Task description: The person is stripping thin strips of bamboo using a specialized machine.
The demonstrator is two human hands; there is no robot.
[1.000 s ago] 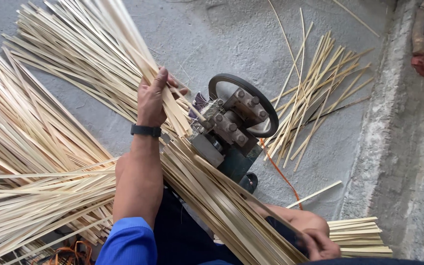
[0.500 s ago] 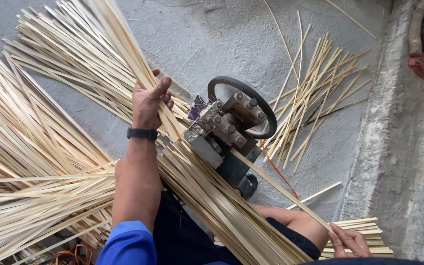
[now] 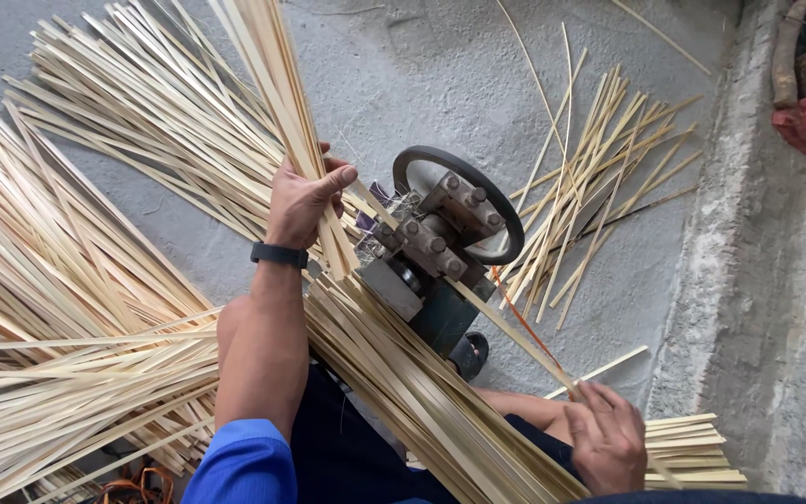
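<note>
Grey concrete floor [image 3: 403, 75] lies strewn with strips. Left hand [image 3: 302, 198] clamps a light, springy strip bundle [image 3: 272, 84] mid-length; right hand [image 3: 608, 439] pinches one strip [image 3: 515, 329] beside the machine [image 3: 440, 245].

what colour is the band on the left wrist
Black: the wristband on the left hand, which grips the pale bamboo strips, shows clearly in the head view.

since a second ago: right hand [image 3: 608, 439] now lower right, beside the short cut stack [image 3: 692, 453], pulling one strip [image 3: 515, 336] further out of the splitting machine [image 3: 440, 247]. left hand [image 3: 302, 198] shifted slightly along the long strip bundle [image 3: 282, 103], thumb now pressed across it.
</note>
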